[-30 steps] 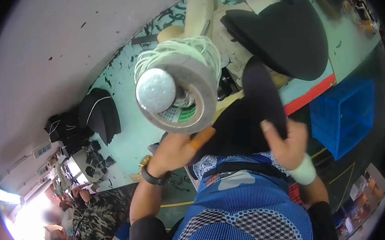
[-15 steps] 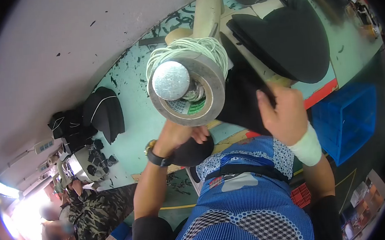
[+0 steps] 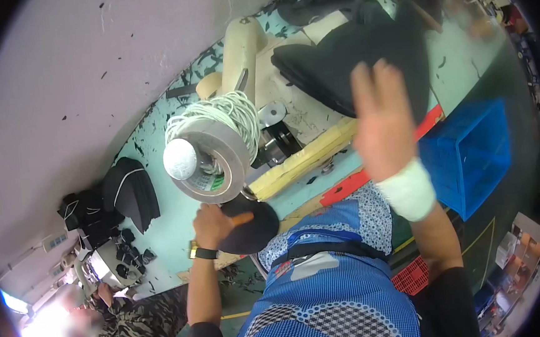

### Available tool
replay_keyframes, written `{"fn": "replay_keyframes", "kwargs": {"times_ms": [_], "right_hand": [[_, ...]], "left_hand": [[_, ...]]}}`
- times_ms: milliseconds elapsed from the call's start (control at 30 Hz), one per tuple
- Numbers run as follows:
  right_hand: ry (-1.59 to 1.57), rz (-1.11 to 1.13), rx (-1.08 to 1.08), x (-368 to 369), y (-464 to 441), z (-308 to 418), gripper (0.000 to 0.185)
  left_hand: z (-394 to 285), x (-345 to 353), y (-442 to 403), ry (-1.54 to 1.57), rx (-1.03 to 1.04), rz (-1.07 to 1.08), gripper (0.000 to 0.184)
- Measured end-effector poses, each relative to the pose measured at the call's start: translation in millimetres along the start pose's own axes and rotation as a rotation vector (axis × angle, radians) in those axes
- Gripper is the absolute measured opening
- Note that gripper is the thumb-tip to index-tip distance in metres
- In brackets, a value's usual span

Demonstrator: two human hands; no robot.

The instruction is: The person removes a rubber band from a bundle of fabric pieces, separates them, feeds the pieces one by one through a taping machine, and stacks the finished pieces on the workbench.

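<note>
My left hand (image 3: 213, 227) is at the table's front edge, on the left side of a dark, rounded fabric piece (image 3: 254, 227). Its thumb lies across the piece and the other fingers are curled, partly hidden. My right hand (image 3: 384, 120), wrapped in white at the wrist, is raised with its fingers stretched out and holds nothing. Motion blurs it. Behind it lies a stack of large black fabric pieces (image 3: 338, 70). Between my hands stands a machine (image 3: 242, 54) with a grey ring-shaped roll (image 3: 234, 149) and coiled pale cord (image 3: 228, 112) on it.
A yellow padded bar (image 3: 307, 159) runs along the machine's front. More black pieces (image 3: 131, 191) lie at the left. A blue crate (image 3: 470, 161) stands to the right, and a red basket (image 3: 410, 276) is below. A person in camouflage clothing (image 3: 146, 324) is at lower left.
My right hand has let go of the black fabric beside the machine and moved up, fingers spreading. That fabric has left the machine front. My left hand has shifted left and curled. The view has shifted.
</note>
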State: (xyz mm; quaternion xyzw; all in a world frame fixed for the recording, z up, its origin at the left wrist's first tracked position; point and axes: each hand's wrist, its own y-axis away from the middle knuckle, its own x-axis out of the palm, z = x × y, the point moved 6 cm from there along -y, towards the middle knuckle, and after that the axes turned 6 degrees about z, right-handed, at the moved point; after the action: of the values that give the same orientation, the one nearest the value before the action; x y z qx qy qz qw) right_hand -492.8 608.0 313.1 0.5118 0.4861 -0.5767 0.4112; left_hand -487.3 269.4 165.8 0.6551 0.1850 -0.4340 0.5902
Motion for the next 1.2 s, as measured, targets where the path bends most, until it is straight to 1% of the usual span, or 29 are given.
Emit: {"fn": "replay_keyframes", "kwargs": {"times_ms": [33, 67, 100, 133, 200, 233, 267, 300, 333, 400, 433, 467, 567, 600, 667, 700, 733, 767, 800, 833, 867, 900, 967, 1033, 1067, 1100, 1133, 1167, 1200], "right_hand": [[-0.094, -0.080, -0.057, 13, 11, 12, 0.036], [-0.179, -0.158, -0.119, 16, 24, 24, 0.040], [-0.280, -0.173, -0.182, 16, 40, 31, 0.038], [-0.387, -0.173, -0.247, 13, 58, 38, 0.037], [-0.807, 0.087, -0.269, 33, 83, 51, 0.028], [-0.808, 0.092, -0.270, 32, 90, 61, 0.028], [-0.957, 0.196, -0.198, 38, 92, 74, 0.021], [-1.106, 0.304, -0.128, 45, 95, 82, 0.017], [-1.116, 0.318, -0.136, 44, 95, 83, 0.017], [-1.155, 0.620, -0.033, 58, 95, 86, 0.018], [-1.168, 0.769, 0.014, 68, 96, 89, 0.021], [-1.183, 0.784, 0.001, 75, 95, 93, 0.021], [-1.448, 0.782, 0.214, 112, 95, 90, 0.026], [-1.453, 0.783, 0.218, 119, 94, 92, 0.026], [-1.643, 0.787, 0.481, 139, 95, 97, 0.025], [-1.733, 0.784, 0.613, 144, 97, 101, 0.025], [-1.740, 0.784, 0.611, 139, 96, 104, 0.025], [-1.849, 0.782, 0.700, 131, 98, 107, 0.023], [-1.954, 0.779, 0.791, 122, 101, 110, 0.022], [-2.055, 0.777, 0.885, 118, 107, 112, 0.021], [-2.051, 0.778, 0.884, 117, 112, 112, 0.021], [-1.891, 0.752, 0.676, 114, 112, 108, 0.022], [-1.547, 0.684, 0.297, 104, 114, 97, 0.023], [-1.462, 0.548, 0.315, 83, 112, 59, 0.020], [-1.326, 0.515, 0.290, 62, 105, 40, 0.019], [-1.192, 0.491, 0.264, 40, 99, 26, 0.018], [-1.192, 0.501, 0.267, 30, 95, 18, 0.018], [-1.120, 0.391, 0.234, 18, 85, 9, 0.017], [-1.045, 0.281, 0.197, 9, 77, 5, 0.015]], "left_hand": [[3, 13, 5, -0.002, 0.000, -0.018, 0.047], [10, 23, 8, 0.104, -0.059, 0.012, 0.046], [17, 34, 8, 0.215, -0.119, 0.052, 0.044], [20, 33, 10, 0.227, -0.120, 0.058, 0.044], [27, 11, 23, 0.303, 0.003, 0.011, 0.035], [26, -6, 31, 0.335, 0.065, -0.015, 0.031], [22, -22, 37, 0.337, 0.059, -0.013, 0.031], [-3, -42, 39, 0.657, 0.241, 0.117, 0.027], [-28, -59, 42, 0.978, 0.419, 0.251, 0.024], [-55, -82, 36, 0.807, 0.581, 0.180, 0.022], [-58, -84, 34, 0.806, 0.552, 0.188, 0.022], [-60, -84, 30, 0.859, 0.506, 0.224, 0.021], [-52, -84, 17, 0.923, 0.446, 0.319, 0.020], [-50, -82, 13, 0.943, 0.433, 0.380, 0.020], [-50, -82, 9, 0.956, 0.413, 0.445, 0.020], [-51, -91, 6, 0.950, 0.445, 0.343, 0.020], [-53, -100, 4, 0.941, 0.476, 0.239, 0.020], [-54, -109, 1, 0.932, 0.510, 0.133, 0.020], [-57, -110, -5, 0.932, 0.508, 0.129, 0.020], [-60, -117, -10, 0.765, 0.545, -0.071, 0.020], [-66, -123, -12, 0.592, 0.577, -0.265, 0.019], [-73, -126, -11, 0.415, 0.605, -0.454, 0.018], [-87, -108, -8, 0.486, 0.596, -0.441, 0.019], [-93, -97, -6, 0.614, 0.569, -0.419, 0.021], [-91, -103, -2, 0.618, 0.572, -0.412, 0.021], [-85, -101, 0, 0.802, 0.548, -0.140, 0.023], [-79, -100, 6, 0.976, 0.513, 0.134, 0.024], [-78, -95, 10, 1.136, 0.471, 0.401, 0.025], [-76, -95, 8, 1.139, 0.471, 0.392, 0.025]]}}
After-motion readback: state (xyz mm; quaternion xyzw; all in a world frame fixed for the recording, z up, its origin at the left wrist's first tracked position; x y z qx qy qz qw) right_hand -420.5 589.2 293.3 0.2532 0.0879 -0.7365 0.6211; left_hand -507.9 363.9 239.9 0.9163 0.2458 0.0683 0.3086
